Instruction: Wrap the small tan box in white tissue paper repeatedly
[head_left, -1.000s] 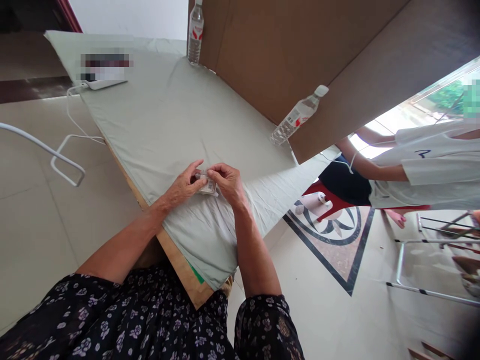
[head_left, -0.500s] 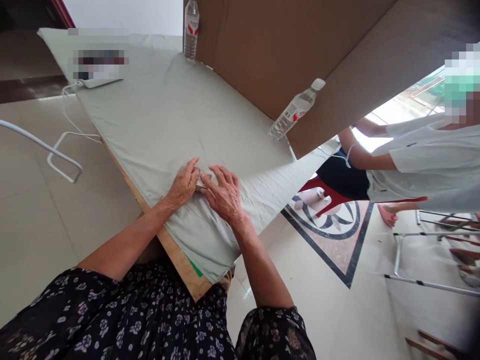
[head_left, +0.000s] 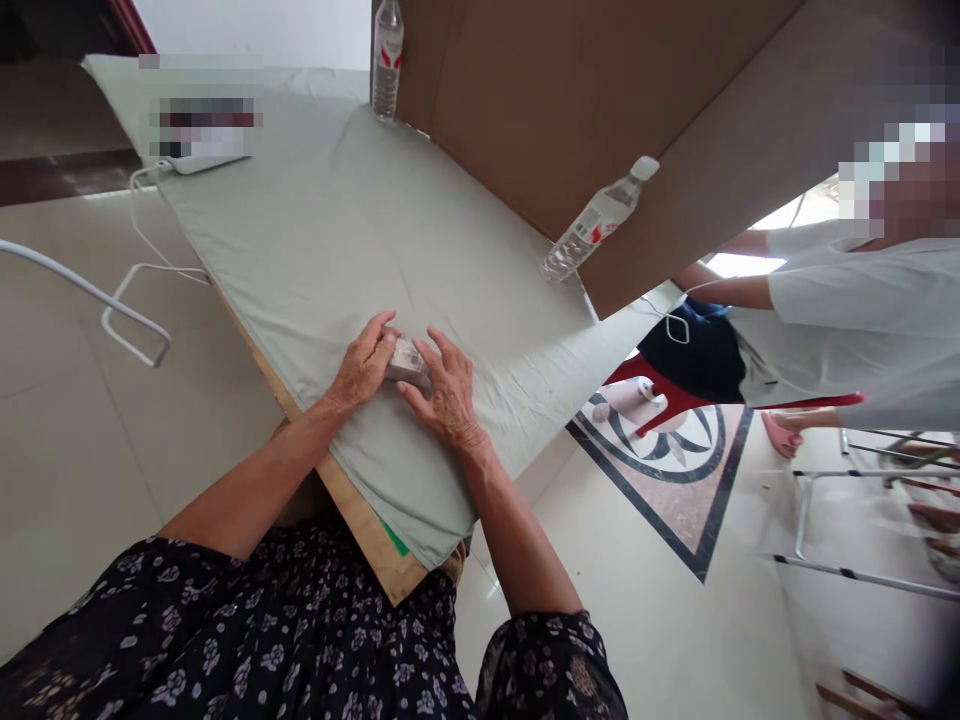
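Note:
A small grey-brown box (head_left: 407,362) with a pale printed label lies on the cloth-covered table, between my two hands. It has a shiny look, like clear wrapping. My left hand (head_left: 364,365) is closed around its left end, with the fingers along the far side. At the right end, my right hand (head_left: 448,392) holds it between thumb and index finger, the other fingers spread a little. Both palms face the box, and its ends are partly hidden by fingers.
A plastic bottle (head_left: 388,62) stands against a large cardboard panel (head_left: 517,110); another bottle (head_left: 600,222) leans at the panel's near edge. A white device (head_left: 206,158) with a cable sits far left. A person in a white shirt (head_left: 855,290) sits beyond the panel.
The right hand's fingers have opened slightly and shifted left, so more of the box and its label shows. The co-worker has moved slightly; the view has shifted a little.

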